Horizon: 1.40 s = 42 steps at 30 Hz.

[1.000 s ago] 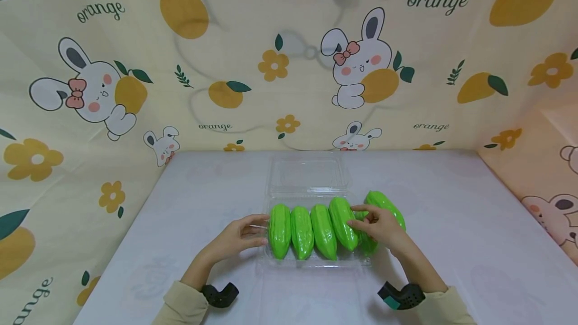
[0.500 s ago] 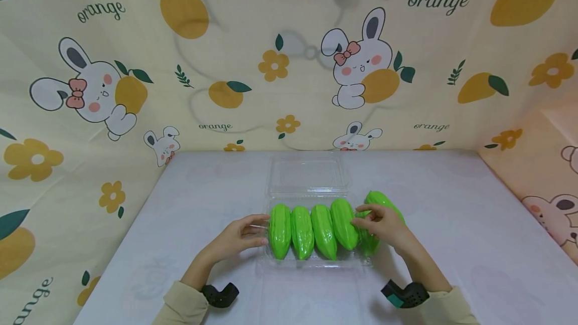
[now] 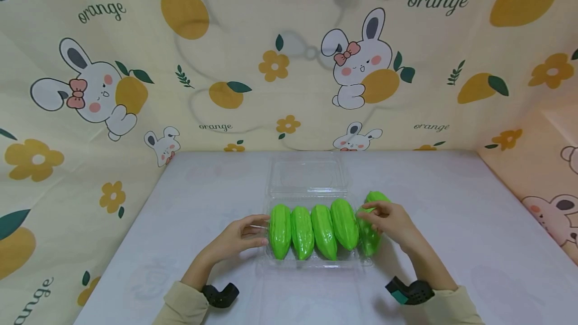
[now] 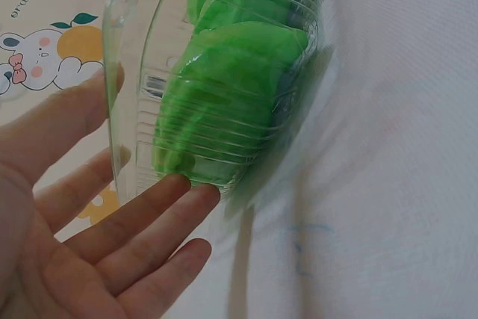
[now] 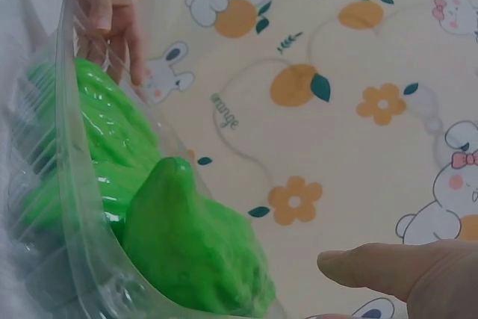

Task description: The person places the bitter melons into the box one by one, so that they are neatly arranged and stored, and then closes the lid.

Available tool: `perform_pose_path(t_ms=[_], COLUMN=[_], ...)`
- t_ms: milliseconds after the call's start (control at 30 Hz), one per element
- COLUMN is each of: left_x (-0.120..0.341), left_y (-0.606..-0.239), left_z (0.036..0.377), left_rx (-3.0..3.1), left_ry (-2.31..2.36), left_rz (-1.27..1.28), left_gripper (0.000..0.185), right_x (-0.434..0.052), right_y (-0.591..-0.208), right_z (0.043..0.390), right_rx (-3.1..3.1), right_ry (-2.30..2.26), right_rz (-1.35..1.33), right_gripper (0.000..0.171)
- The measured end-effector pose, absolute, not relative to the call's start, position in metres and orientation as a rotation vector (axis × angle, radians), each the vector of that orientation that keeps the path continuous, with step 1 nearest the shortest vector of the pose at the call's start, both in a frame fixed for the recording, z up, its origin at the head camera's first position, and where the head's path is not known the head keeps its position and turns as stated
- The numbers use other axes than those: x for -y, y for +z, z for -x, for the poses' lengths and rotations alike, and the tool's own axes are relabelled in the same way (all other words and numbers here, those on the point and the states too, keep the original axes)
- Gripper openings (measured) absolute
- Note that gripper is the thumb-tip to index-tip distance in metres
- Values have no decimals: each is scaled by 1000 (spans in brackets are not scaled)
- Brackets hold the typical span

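The left hand (image 3: pixel 239 238) rests at the left end of the clear plastic box (image 3: pixel 311 261), which stands in the middle of the pale surface (image 3: pixel 189 199). Its fingers (image 4: pixel 160 199) are straight and only lightly spread, and the fingertips touch the ribbed wall of the box without curling around it. Inside the box four green gourds (image 3: pixel 311 230) lie side by side, close together and touching each other, with their long sides going from near to far. The lid (image 3: pixel 308 175) is open and lies flat on the far side.

At the right end, the fifth gourd (image 3: pixel 371 234) goes into the last free place, just beside the fourth one. The right hand (image 3: pixel 389 219) lies over it, with fingers bent on its upper part and holding it. It seems to sit a little slanted and partly above the right rim; how deep it is in the box I cannot tell.

I think the risk is at this right end. The box is thin and light, so a push from the right hand may slide it to the left or bend its wall if the left hand does not support it enough. The row is tight, so pressing the last gourd may lift a neighbour or let it slip outside onto the surface
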<state>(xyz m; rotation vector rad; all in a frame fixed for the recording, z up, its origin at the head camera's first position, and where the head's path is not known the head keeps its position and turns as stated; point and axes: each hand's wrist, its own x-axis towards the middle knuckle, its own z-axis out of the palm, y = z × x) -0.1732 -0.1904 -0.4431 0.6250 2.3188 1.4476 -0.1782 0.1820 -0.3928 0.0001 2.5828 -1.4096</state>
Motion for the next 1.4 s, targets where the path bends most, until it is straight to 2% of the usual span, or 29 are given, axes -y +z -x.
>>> perform_pose_path(t_ms=[1400], left_x=[189], left_y=[-440], left_z=[172], left_rx=[-2309], left_ry=[1458], left_rz=[-590], left_gripper=[61], right_x=[-206], right_y=[-395], right_z=[188], right_rx=[-2717], right_ry=[-1427], right_rz=[-77], right_gripper=[53])
